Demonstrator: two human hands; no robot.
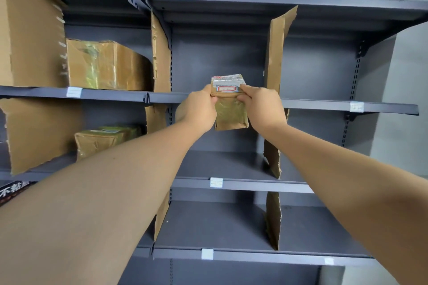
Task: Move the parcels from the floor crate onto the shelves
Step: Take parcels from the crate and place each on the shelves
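You hold a small parcel [229,111] in the middle of the frame. Your left hand [200,109] and right hand [262,106] both pinch it near its top, with fingers curled on it. It hangs in the air in front of the middle shelf's edge [324,105], and most of it is lower than that edge.

If you push it in now, I think its bottom may bump the edge and tip back at you. You only hold the top, so it could slip and fall. The torn cardboard divider [276,53] just to the right looks floppy, and your right hand could knock it over.

In the upper left of the frame, one bay holds a big cardboard box [27,37] with a taped parcel [106,65] touching its side. In the bay below it, at middle left, sits another taped parcel [104,139]. The floor crate is out of view.
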